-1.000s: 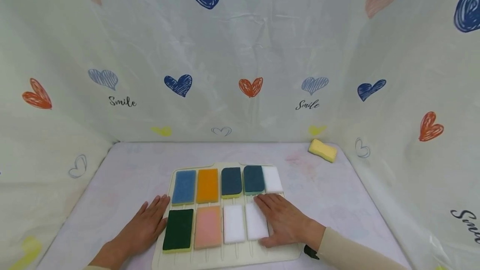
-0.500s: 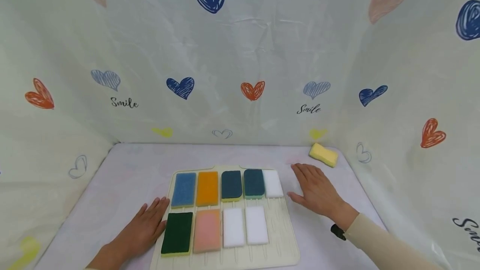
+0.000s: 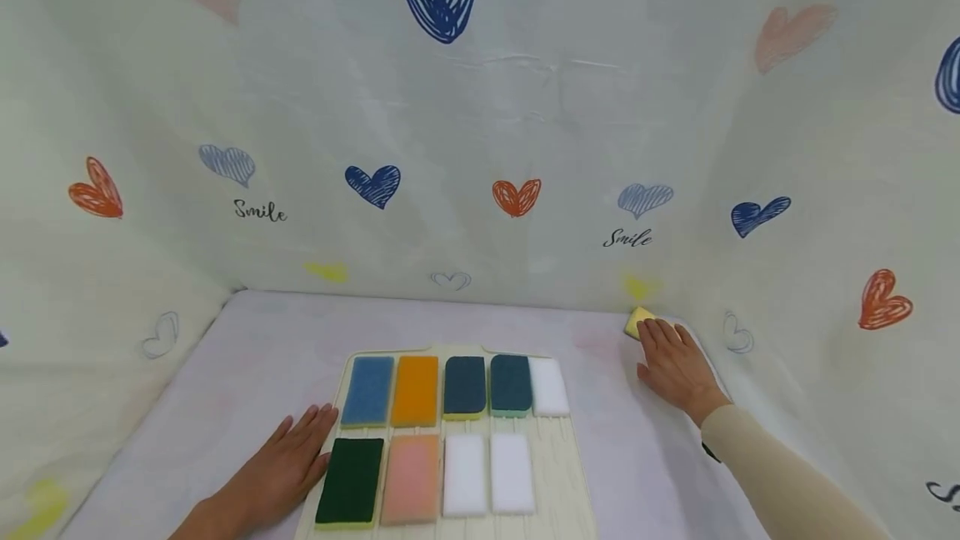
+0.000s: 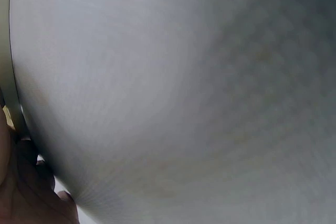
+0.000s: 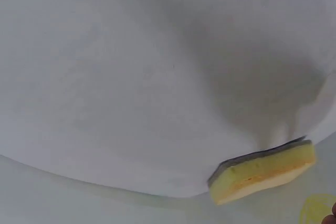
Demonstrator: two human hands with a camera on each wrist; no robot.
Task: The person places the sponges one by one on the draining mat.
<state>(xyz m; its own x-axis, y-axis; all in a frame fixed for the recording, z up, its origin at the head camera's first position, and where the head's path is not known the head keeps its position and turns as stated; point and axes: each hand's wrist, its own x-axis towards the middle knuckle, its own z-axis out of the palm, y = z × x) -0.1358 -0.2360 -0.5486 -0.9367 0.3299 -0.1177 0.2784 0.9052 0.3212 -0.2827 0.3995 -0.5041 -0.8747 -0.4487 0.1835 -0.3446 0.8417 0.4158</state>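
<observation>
In the head view, a yellow sponge (image 3: 637,320) with a dark underside lies at the far right of the table. My right hand (image 3: 677,365) is over its near side with fingers extended and hides much of it. The right wrist view shows this sponge (image 5: 262,171) whole, with a fingertip (image 5: 329,220) in the corner, apart from it. My left hand (image 3: 281,461) lies with straight fingers against the left edge of a cream tray (image 3: 558,473). In the left wrist view, part of the left hand (image 4: 37,192) shows at the lower left.
On the tray sit two rows of sponges: blue (image 3: 366,392), orange (image 3: 415,391), two dark blue-green ones, several white ones, dark green (image 3: 349,482) and pink (image 3: 410,479). A white curtain (image 3: 555,123) with printed hearts surrounds the table (image 3: 292,340).
My right hand has moved from the white sponges on the tray, away to the far right, over the yellow sponge. My left hand has stayed by the tray's edge. The head view has tilted slightly.
</observation>
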